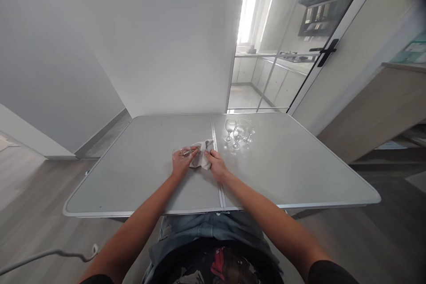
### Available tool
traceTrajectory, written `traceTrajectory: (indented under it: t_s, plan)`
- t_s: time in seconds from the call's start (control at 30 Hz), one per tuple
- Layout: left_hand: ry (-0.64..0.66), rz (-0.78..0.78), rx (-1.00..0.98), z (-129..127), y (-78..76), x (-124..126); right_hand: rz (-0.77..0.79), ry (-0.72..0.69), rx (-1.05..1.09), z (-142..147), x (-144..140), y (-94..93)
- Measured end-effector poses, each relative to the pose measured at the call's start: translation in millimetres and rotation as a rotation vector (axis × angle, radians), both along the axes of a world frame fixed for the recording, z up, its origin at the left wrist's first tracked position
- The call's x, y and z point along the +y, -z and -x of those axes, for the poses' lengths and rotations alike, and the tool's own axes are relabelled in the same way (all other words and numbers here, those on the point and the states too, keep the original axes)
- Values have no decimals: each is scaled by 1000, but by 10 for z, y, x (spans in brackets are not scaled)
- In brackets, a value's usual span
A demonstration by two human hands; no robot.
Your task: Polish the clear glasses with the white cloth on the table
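Note:
My left hand point(182, 163) is closed around a clear stemmed glass point(178, 152), which lies sideways with its bowl toward the left. Its other end reaches into a whitish cloth point(203, 159), so that part is hidden. My right hand point(217, 165) grips the cloth from the right, thumb on top, with the fabric bunched against the glass. Both hands are just above the middle of the table, close together. Beyond my right hand, several clear stemmed glasses point(236, 134) stand upright in a tight group.
The grey folding table point(282, 168) has a metal rim and a seam point(221, 193) down its middle. A white wall point(173, 44) rises at its far edge. To the right are a glass door point(276, 53) with a black handle point(328, 53) and a wooden shelf unit point(376, 111).

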State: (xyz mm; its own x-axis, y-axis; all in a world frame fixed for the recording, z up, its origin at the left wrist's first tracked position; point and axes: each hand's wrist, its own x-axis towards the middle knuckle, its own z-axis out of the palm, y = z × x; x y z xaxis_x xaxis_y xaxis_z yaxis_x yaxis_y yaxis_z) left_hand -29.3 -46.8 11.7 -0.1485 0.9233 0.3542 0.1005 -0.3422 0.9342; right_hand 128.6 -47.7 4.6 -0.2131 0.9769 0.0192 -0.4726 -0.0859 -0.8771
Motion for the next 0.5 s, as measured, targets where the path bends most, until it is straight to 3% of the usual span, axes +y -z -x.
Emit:
traceTrajectory:
  t_s: [0.1,0.3,0.5]
  plan:
    - [100,11,12,0,10,-8,38,-54,126,-2,-19,-50]
    - [-94,-24,-56,55,-8,36,140,-183,16,25,-14,32]
    - [69,7,-30,-11,-8,12,89,-116,110,26,-2,-7]
